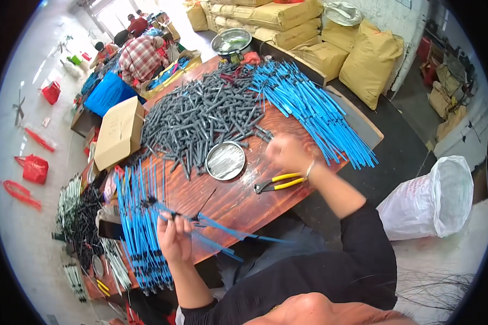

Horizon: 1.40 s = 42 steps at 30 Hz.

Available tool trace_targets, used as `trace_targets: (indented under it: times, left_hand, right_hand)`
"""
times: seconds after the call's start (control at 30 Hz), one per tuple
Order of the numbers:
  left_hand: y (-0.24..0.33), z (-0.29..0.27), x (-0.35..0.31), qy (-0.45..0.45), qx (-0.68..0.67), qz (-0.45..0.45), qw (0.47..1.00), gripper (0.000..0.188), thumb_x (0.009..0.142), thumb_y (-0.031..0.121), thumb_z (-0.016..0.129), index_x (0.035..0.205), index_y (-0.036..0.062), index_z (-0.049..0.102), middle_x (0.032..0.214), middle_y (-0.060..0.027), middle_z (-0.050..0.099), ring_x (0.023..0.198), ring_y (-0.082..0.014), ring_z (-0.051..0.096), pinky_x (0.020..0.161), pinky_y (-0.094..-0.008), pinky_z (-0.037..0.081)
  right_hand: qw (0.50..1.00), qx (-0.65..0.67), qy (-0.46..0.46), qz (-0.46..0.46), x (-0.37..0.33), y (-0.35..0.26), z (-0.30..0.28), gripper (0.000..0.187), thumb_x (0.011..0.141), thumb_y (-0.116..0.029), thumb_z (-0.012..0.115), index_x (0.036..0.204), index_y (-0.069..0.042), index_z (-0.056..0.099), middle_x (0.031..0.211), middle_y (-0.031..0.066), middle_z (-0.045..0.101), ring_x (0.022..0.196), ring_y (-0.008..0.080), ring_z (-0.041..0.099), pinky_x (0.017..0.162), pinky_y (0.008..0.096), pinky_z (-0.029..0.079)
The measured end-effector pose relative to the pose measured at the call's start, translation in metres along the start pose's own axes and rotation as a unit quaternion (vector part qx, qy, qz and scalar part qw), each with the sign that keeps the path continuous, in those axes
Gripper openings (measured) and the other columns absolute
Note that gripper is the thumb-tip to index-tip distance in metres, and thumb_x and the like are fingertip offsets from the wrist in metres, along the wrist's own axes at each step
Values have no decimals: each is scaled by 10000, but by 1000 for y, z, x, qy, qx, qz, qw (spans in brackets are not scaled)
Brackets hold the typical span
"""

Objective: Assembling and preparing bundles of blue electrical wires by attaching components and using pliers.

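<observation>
Closed fingers of my left hand (174, 238) grip blue strips (222, 227) with black joints, which stick out to the right over the table's near edge and are blurred. My right hand (289, 155) is smeared by motion at the right edge of a heap of dark grey tubular pieces (200, 111). One grey piece (263, 134) lies by its fingertips; whether the fingers hold it I cannot tell. Below that hand are pliers (281, 183) with yellow handles. A round metal dish (225, 161) of thin silvery pins stands left of them.
Blue strips (314, 111) are piled along the table's right side, and a bundle with black ends (141, 227) lies at left. An open carton (119, 132) stands beside the heap. A white sack (417, 203) stands right of the table. Other people (141, 57) work further back, near stacked yellow sacks (279, 19).
</observation>
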State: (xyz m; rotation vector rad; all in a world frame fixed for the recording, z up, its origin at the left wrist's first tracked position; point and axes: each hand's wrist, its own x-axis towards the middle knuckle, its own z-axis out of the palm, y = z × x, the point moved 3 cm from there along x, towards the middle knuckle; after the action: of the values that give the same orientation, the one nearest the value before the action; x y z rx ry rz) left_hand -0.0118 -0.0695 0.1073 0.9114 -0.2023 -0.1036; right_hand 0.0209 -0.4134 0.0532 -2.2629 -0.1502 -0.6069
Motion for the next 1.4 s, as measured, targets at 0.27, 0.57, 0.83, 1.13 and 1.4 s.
trace_targets:
  times: [0.27,0.57,0.83,1.13,1.4]
  left_hand:
    - [17,22,-29,-139,179,-66,972,163,888,149,527,1000,32,510,654,-93,560,637,-245,576,637,-358,467]
    - [23,-4,-20,49,153,-14,987,201,878,139,545,1031,12,515,828,-182,632,779,-294,631,757,-387,507]
    - [-9,44,7,100,213,87,968,180,898,95,501,1061,23,472,773,-112,593,707,-231,605,695,-378,507]
    - [4,41,-7,-10,24,65,998,140,915,107,464,1042,49,460,620,-39,475,542,-165,496,610,-351,482]
    - [18,40,-24,-50,107,-18,993,116,894,91,475,998,50,444,590,-45,463,557,-183,516,585,-367,481]
  right_hand:
    - [895,-377,183,153,122,155,-73,188,789,-244,560,703,-87,617,746,137,626,697,313,613,606,420,496]
    - [933,-330,92,111,146,83,-66,109,759,-122,502,743,-52,584,749,140,643,682,305,642,608,400,507]
    - [918,253,-269,-145,-1,-126,3,210,768,-212,531,702,-17,573,652,186,574,636,362,573,603,434,453]
    - [986,-117,-34,-113,125,39,-7,215,751,-230,527,665,-54,616,749,137,613,725,294,596,658,412,479]
    - [910,-307,77,266,168,203,-90,152,705,-170,568,748,-60,664,867,176,631,794,320,624,705,417,507]
